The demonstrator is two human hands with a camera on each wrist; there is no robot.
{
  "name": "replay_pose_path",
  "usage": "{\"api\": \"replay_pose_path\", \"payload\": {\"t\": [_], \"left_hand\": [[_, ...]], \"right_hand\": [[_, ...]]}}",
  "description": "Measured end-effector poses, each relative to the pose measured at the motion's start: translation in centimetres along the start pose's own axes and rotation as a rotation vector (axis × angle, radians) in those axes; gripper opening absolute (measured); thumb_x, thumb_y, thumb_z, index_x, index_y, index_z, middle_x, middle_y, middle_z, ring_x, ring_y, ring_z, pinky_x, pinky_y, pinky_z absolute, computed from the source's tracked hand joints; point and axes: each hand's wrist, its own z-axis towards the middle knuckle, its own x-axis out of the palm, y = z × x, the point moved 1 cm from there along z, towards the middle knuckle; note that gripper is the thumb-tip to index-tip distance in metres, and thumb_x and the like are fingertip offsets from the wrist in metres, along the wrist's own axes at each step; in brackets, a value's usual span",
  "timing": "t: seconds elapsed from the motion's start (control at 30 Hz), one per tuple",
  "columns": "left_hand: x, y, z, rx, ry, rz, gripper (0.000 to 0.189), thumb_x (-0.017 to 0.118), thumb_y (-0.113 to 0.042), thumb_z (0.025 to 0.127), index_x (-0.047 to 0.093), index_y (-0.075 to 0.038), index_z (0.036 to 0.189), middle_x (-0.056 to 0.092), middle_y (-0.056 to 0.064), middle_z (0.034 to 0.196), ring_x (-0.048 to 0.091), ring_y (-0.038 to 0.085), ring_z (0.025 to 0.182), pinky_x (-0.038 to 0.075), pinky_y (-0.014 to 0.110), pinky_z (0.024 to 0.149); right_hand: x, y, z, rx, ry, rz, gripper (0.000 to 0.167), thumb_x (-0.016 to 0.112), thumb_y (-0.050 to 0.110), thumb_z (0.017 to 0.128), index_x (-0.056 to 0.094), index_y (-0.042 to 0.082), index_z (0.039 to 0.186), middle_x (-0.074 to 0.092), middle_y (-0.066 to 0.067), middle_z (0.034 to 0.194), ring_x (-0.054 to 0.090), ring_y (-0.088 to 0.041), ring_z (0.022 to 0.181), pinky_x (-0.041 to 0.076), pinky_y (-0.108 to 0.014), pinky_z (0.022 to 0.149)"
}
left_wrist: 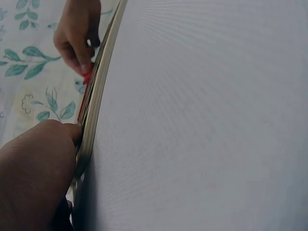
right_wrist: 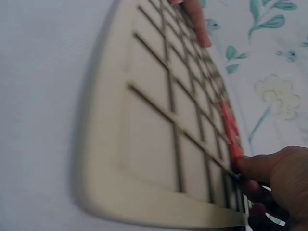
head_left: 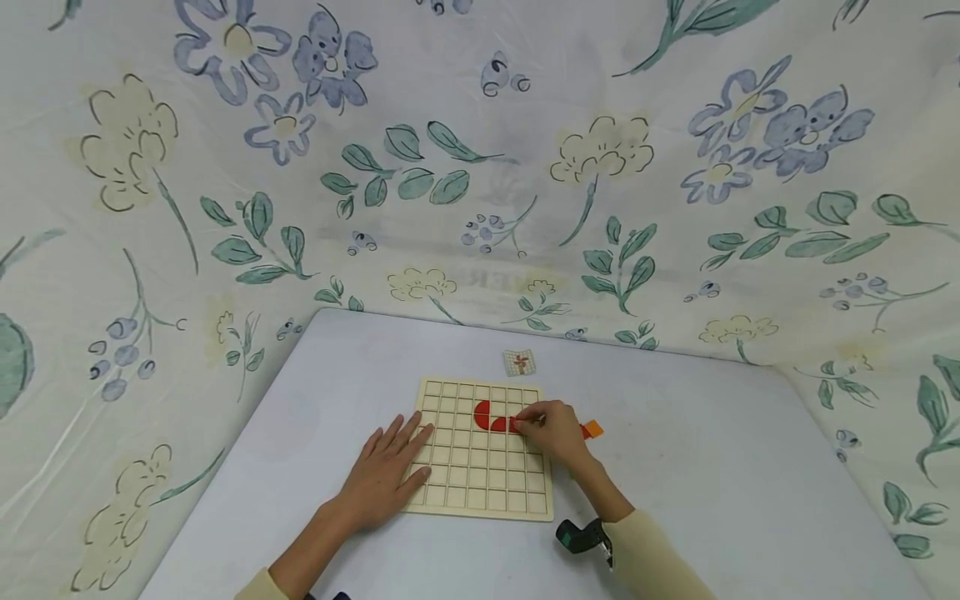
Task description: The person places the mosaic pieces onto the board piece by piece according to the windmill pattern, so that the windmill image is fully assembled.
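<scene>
On the gridded board (head_left: 478,477), our left hand (head_left: 384,479) rests spread apart while our right hand (head_left: 553,431) pinches a red piece (head_left: 513,424) beside other red pieces (head_left: 482,416).

A pale wooden board (head_left: 471,477), ruled into a grid of squares, lies flat, its left edge under the spread fingers of a left hand (head_left: 386,479). Curved red pieces (head_left: 482,415) sit toward its far side. At their right end, a right hand (head_left: 553,433) pinches another red piece (head_left: 513,425). An orange piece (head_left: 594,428) lies just off the right edge.
</scene>
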Motion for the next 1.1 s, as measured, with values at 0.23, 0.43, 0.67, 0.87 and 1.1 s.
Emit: {"api": "replay_pose_path", "payload": {"t": [0.23,0.43,0.67,0.87,1.1], "left_hand": [[0.0,0.0,0.0,-0.001,0.003,0.009,0.063,0.051,-0.039,0.101,0.035,-0.01,0.153,0.021,0.012,0.161,0.015,0.036,0.147,0.015,0.058,0.114],[0.2,0.1,0.1,0.007,-0.003,0.013,0.062,0.051,-0.039,0.101,0.034,-0.01,0.154,0.021,0.012,0.161,0.016,0.036,0.147,0.015,0.058,0.114],[0.3,0.2,0.1,0.007,-0.009,0.017,0.062,0.05,-0.04,0.101,0.035,-0.01,0.154,0.022,0.012,0.161,0.016,0.036,0.147,0.016,0.058,0.114],[0.2,0.1,0.1,0.005,-0.006,0.014,0.062,0.05,-0.04,0.101,0.035,-0.01,0.154,0.022,0.012,0.161,0.016,0.036,0.147,0.016,0.058,0.114],[0.2,0.1,0.1,0.01,-0.017,0.006,0.062,0.053,-0.038,0.101,0.036,-0.009,0.153,0.023,0.012,0.16,0.017,0.036,0.146,0.017,0.058,0.113]], "right_hand": [[0.1,0.1,-0.5,-0.065,-0.014,-0.051,0.01,0.078,0.013,0.085,0.076,0.004,0.084,0.061,0.006,0.075,0.049,-0.009,0.062,0.042,-0.025,0.053],[-0.5,0.3,-0.8,-0.067,-0.001,-0.007,0.007,0.076,0.008,0.085,0.076,0.004,0.091,0.062,0.005,0.075,0.05,-0.011,0.062,0.044,-0.025,0.054],[-1.4,-0.8,-1.0,-0.077,-0.045,-0.022,0.007,0.076,0.004,0.084,0.076,0.005,0.091,0.068,0.001,0.082,0.055,-0.01,0.067,0.048,-0.027,0.06],[-2.6,-1.9,-1.3,-0.064,-0.072,-0.059,0.007,0.077,0.004,0.084,0.075,0.004,0.09,0.061,0.006,0.071,0.052,-0.01,0.061,0.045,-0.026,0.054],[-3.9,-3.1,-2.0,0.056,-0.069,-0.125,0.01,0.078,0.01,0.084,0.076,0.007,0.093,0.063,0.004,0.076,0.054,-0.012,0.065,0.046,-0.025,0.054]]}}
